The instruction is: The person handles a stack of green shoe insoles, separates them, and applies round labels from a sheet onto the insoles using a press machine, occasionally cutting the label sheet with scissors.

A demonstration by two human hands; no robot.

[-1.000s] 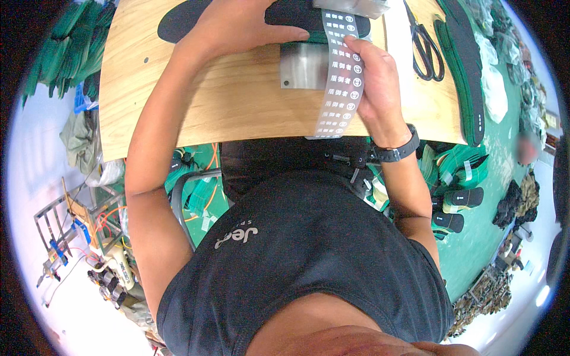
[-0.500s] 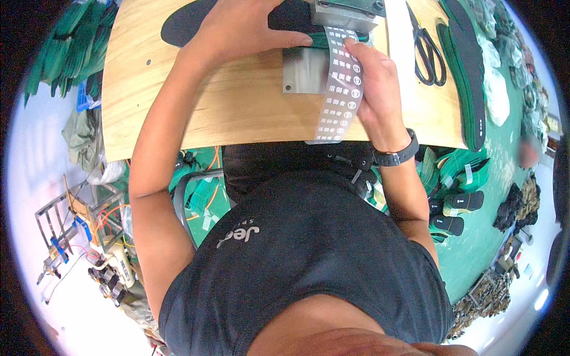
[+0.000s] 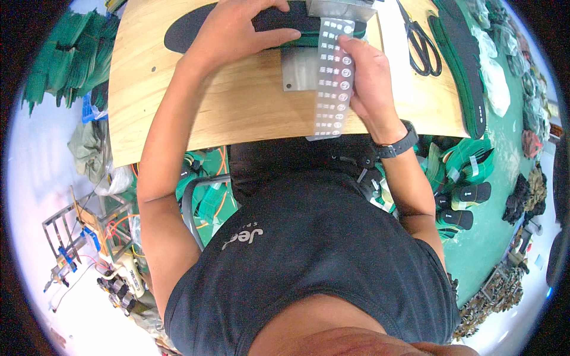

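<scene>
A dark insole (image 3: 182, 31) with green layers along its near edge lies across the wooden table, its right part under a metal block (image 3: 343, 8). My left hand (image 3: 240, 31) spans it, thumb along the near edge and fingers bent over the far side. My right hand (image 3: 369, 68) pinches a translucent strip (image 3: 332, 89) with rows of white printed marks between thumb and fingers. The strip's upper end lies over the insole just in front of the block, and its lower end hangs to the table's front edge. A clear plate (image 3: 297, 74) sits beneath the strip.
Black-handled scissors (image 3: 423, 50) lie to the right on the wooden table (image 3: 154, 113). Beyond them, a stack of dark and green insoles (image 3: 463, 71) runs along the table's edge. Green bundles (image 3: 472, 163) are on the floor at right; more green pieces (image 3: 71, 59) are at far left.
The whole view has shifted slightly. My left thumb has drawn back a little to the left along the insole's edge. My right hand keeps its pinch on the strip.
</scene>
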